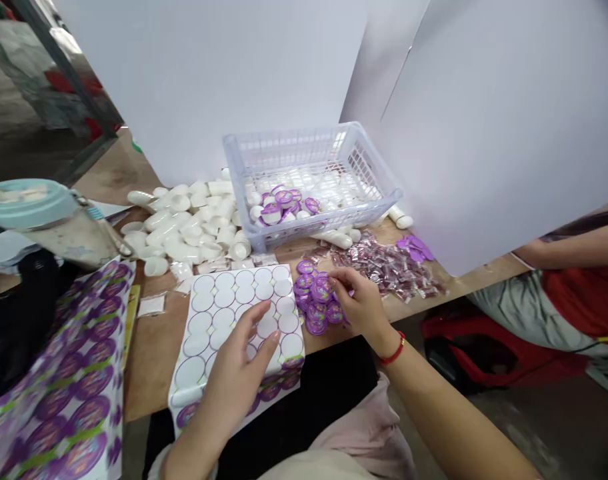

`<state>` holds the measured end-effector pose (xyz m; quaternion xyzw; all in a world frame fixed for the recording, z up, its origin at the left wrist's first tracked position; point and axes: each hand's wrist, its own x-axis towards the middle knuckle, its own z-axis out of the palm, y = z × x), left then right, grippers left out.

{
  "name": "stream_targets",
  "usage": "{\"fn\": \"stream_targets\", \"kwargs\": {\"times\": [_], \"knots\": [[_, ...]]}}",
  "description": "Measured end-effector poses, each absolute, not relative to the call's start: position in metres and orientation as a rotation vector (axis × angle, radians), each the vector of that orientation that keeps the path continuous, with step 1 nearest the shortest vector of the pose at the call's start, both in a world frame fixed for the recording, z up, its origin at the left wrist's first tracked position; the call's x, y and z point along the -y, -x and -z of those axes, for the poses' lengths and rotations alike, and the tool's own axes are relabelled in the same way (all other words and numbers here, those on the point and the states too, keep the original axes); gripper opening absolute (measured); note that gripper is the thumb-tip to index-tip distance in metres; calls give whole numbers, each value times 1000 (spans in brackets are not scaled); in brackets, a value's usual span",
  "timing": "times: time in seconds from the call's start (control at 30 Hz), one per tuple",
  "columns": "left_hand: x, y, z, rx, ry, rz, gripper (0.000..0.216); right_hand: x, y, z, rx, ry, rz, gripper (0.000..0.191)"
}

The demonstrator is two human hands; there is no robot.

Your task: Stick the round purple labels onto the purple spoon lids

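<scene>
My left hand point(241, 363) lies with fingers stretched out on a sticker sheet point(219, 313) whose round stickers are mostly peeled off, leaving white circles. My right hand point(360, 301), with a red bracelet at the wrist, pinches a purple round-labelled lid point(321, 288) at the top of a small pile of purple labelled lids point(317, 313) right of the sheet. Both hands are at the table's near edge.
A clear plastic basket point(374, 200) holds white and purple-labelled pieces. White caps point(184, 227) are heaped to its left, small wrapped packets point(394, 267) to its right. Full purple sticker sheets point(64, 400) hang at the left. Another person's arm point(569, 250) rests at the right.
</scene>
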<state>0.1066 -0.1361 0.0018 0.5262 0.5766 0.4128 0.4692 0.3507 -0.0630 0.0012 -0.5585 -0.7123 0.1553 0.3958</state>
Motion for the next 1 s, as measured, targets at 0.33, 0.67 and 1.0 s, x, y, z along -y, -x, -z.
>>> {"fn": "stream_targets", "kwargs": {"times": [0.33,0.67,1.0], "knots": [[133,-86,-1,-1554,-1531,-872,44,-33,-525,-20,1499,2151,-29,45],[132,-76,17,-1532,-1612,-812,39,-103,-585,-4,1488,2704,-253,41],[131,-81,16,-1520,-1617,-754,39,-120,-573,-7,1645,2764,-334,32]]}}
